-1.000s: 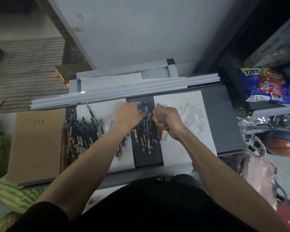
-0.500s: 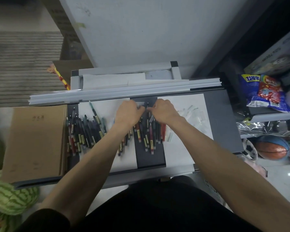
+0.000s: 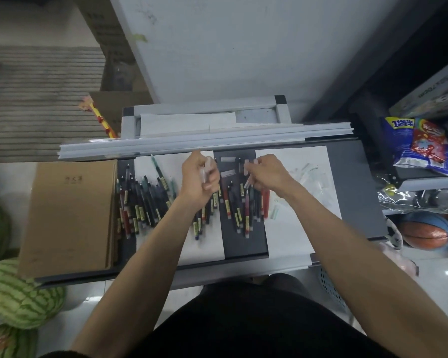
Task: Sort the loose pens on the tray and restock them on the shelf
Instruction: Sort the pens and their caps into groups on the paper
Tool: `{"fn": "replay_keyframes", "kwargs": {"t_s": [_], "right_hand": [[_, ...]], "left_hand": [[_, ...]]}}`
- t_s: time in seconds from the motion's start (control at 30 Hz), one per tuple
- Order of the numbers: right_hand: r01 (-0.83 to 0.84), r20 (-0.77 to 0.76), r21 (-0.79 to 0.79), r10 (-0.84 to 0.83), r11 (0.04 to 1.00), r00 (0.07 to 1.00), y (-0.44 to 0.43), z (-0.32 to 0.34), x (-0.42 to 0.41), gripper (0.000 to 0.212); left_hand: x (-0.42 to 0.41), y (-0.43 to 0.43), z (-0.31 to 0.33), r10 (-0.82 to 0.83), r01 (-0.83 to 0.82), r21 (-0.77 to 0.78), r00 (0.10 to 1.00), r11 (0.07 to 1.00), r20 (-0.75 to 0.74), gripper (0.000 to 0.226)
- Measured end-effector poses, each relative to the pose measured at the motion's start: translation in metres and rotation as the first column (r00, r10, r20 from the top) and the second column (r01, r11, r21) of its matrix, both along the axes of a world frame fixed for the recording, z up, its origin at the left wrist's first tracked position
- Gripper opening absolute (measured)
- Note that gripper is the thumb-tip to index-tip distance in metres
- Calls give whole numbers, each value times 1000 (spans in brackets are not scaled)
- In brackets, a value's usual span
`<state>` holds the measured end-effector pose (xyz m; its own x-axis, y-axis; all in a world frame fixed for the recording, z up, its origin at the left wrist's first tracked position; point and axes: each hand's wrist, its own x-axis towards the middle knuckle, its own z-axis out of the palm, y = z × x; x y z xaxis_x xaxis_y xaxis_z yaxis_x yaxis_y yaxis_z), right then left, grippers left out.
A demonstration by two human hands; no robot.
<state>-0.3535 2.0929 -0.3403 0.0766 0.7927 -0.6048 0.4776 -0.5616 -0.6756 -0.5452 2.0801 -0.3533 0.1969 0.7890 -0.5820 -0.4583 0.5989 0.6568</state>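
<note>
Fanning out in clusters, the loose pens (image 3: 145,202) covered the tray (image 3: 352,189) beneath both hands. The left hand (image 3: 199,182) gripped a pale pen (image 3: 205,171); the right hand (image 3: 267,174) pinched a small pale piece (image 3: 246,167), unclear what. Matching one colour at a time seemed wisest.

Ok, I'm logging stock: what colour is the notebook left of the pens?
The notebook is kraft brown; the head view shows it.

Light: dim, even, from overhead; shadows soft. Brightest: white wall (image 3: 230,47), paper sheets (image 3: 295,228). Upper right corner near black. Glare spots on floor (image 3: 437,280), right. Edges bowed by wide lens. Left hand (image 3: 201,179), right hand (image 3: 268,174), gripped clear pens (image 3: 204,171): motion-softened.
</note>
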Motion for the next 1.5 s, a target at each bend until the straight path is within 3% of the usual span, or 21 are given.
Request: {"fn": "replay_keyframes", "kwargs": {"t_s": [0.03,0.1,0.17,0.2,0.27,0.37,0.47,0.53,0.6,0.7,0.77,0.87,1.0,1.2,1.33,1.5], "right_hand": [[83,-188,-31,-87,996,978,-6,7,7,29],[166,-501,-108,-198,980,843,-23,18,28,24],[178,-636,-176,-250,968,730,-42,21,54,19],[185,-639,-194,-267,964,722,-51,19,68,17],[221,-560,-205,-300,953,772,-66,13,95,15],[280,-370,-170,-325,945,870,-80,4,129,15],[230,-46,-101,-235,968,971,-79,1,156,22],[118,211,-57,-103,991,972,-72,-6,169,26],[26,368,0,-24,1000,930,-65,-11,172,27],[-54,464,176,-35,983,885,-59,-17,167,27],[-118,474,276,-29,954,880,-58,-21,163,26],[-193,497,348,-6,918,868,-62,-33,164,26],[-306,542,485,-7,819,840,-73,-56,170,24],[-381,598,620,-99,686,795,-75,-79,177,18],[-377,495,655,6,655,869,-76,-88,184,22],[-361,428,644,73,675,901,-77,-89,185,29]], "left_hand": [[2,-2,2,-18,17,14,999,1000,50,35],[9,-4,6,-74,69,40,991,997,112,37],[24,-5,11,-121,115,46,982,992,144,37],[34,-5,13,-133,127,44,979,991,154,37],[59,-5,14,-158,156,27,984,987,84,37],[103,-9,10,-278,286,-14,919,958,-279,33],[142,-9,-3,-442,529,-70,622,846,-646,28],[164,-9,-10,-444,656,-75,418,751,-793,32],[182,-9,-13,-373,683,-64,316,727,-872,31],[201,-11,-15,-251,670,-24,244,742,-937,18],[210,-12,-20,-159,687,47,233,726,-959,15],[216,-20,-34,-19,701,205,298,683,-954,15],[215,-37,-66,233,743,372,290,556,-928,8],[223,-46,-72,303,802,294,148,520,-941,21],[225,-45,-65,251,717,389,297,578,-921,26],[230,-45,-61,305,646,475,365,598,-880,22]]}}
